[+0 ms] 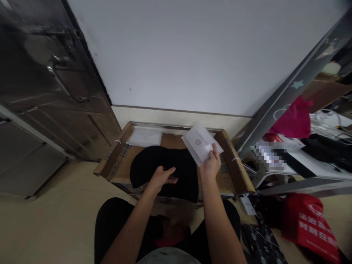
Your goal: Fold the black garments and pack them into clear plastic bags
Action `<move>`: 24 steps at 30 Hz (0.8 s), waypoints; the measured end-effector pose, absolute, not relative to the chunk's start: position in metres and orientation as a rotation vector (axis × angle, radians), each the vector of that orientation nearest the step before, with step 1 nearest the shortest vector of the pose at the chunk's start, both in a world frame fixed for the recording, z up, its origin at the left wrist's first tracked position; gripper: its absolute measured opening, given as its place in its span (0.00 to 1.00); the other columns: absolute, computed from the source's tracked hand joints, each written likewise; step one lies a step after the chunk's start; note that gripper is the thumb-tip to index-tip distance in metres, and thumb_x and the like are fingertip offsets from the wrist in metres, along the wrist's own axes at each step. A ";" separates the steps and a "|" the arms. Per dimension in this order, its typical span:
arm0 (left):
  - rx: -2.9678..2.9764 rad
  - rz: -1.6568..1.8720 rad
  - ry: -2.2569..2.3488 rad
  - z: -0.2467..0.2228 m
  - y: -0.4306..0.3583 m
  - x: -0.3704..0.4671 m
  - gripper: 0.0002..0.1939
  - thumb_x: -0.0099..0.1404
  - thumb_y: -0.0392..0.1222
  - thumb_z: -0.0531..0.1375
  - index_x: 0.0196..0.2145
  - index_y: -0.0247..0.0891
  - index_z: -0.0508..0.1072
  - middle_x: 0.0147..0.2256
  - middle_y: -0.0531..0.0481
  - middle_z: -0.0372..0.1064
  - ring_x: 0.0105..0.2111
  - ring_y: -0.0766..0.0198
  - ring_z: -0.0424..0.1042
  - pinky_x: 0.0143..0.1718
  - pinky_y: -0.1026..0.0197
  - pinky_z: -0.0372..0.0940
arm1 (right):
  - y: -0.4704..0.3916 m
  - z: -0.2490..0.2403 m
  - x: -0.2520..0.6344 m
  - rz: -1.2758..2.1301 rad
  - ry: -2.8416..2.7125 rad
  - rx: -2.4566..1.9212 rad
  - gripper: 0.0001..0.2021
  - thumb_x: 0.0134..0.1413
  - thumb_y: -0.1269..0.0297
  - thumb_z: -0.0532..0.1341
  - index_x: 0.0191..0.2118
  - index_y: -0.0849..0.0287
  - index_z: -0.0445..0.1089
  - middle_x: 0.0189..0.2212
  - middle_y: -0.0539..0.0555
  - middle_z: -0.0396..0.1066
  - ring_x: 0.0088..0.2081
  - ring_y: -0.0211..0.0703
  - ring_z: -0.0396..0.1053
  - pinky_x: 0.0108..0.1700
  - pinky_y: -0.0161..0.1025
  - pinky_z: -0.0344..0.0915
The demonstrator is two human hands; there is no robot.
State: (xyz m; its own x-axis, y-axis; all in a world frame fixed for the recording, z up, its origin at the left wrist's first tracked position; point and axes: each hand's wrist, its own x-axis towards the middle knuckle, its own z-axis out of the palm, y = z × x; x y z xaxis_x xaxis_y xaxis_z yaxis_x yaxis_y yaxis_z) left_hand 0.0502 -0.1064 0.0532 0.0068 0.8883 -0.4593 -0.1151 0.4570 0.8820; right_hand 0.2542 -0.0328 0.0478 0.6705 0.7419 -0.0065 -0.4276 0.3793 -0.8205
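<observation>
Translucent plastic packet (197, 143) sits gripped in the right hand (210, 168), its long axis slanting from far left to near right. I see it ahead and right of the left hand (161, 178), whose thumb and fingers stand apart over black cloth (151, 161).

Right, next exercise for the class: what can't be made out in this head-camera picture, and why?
All in the head view:
White packet in the right hand: print too small and blurred to read.
Black cloth: partly hidden by the left hand and forearm.
Cardboard: its middle is hidden under the black cloth.
Item on the desk: blurred into coarse squares.
Door: cut off by the top and left edges.
</observation>
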 end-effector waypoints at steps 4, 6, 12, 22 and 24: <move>1.295 0.774 1.897 0.070 -0.119 0.029 0.15 0.60 0.51 0.65 0.27 0.38 0.70 0.26 0.47 0.70 0.30 0.56 0.75 0.28 0.59 0.66 | -0.046 0.055 0.263 0.760 -0.363 -0.927 0.25 0.48 0.65 0.64 0.54 0.58 0.74 0.56 0.56 0.73 0.54 0.44 0.72 0.60 0.47 0.66; 1.405 0.871 1.879 0.084 -0.120 0.026 0.17 0.63 0.54 0.63 0.26 0.38 0.70 0.27 0.47 0.70 0.32 0.57 0.74 0.29 0.61 0.65 | -0.053 0.060 0.258 0.837 -0.384 -0.931 0.24 0.48 0.65 0.65 0.53 0.56 0.75 0.54 0.54 0.75 0.51 0.43 0.73 0.58 0.46 0.68; 0.894 1.087 1.225 0.105 -0.103 0.049 0.21 0.56 0.54 0.68 0.39 0.35 0.73 0.35 0.45 0.73 0.27 0.63 0.74 0.20 0.66 0.63 | -0.062 0.061 0.223 1.042 -0.471 -0.950 0.23 0.44 0.63 0.67 0.51 0.57 0.77 0.46 0.54 0.79 0.44 0.45 0.75 0.47 0.42 0.71; 0.597 1.375 1.072 0.091 -0.067 0.017 0.14 0.48 0.38 0.73 0.26 0.33 0.72 0.25 0.51 0.70 0.25 0.67 0.72 0.25 0.65 0.71 | -0.060 0.058 0.232 1.094 -0.630 -0.910 0.15 0.46 0.62 0.67 0.42 0.56 0.79 0.45 0.57 0.79 0.41 0.47 0.77 0.40 0.41 0.72; 0.526 1.453 1.100 0.087 -0.047 -0.004 0.12 0.49 0.33 0.71 0.25 0.33 0.70 0.25 0.50 0.72 0.26 0.66 0.73 0.29 0.63 0.74 | -0.061 0.049 0.247 1.025 -0.681 -0.951 0.13 0.47 0.61 0.67 0.40 0.58 0.79 0.43 0.58 0.79 0.39 0.47 0.78 0.38 0.41 0.72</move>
State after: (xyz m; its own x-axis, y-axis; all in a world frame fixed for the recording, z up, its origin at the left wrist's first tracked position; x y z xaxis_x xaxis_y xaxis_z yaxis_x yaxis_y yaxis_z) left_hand -0.0036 -0.0470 0.0875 -0.2191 0.9379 -0.2688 -0.5130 0.1235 0.8494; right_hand 0.2473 -0.0609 0.0490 0.3838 0.9225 0.0413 -0.3953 0.2046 -0.8955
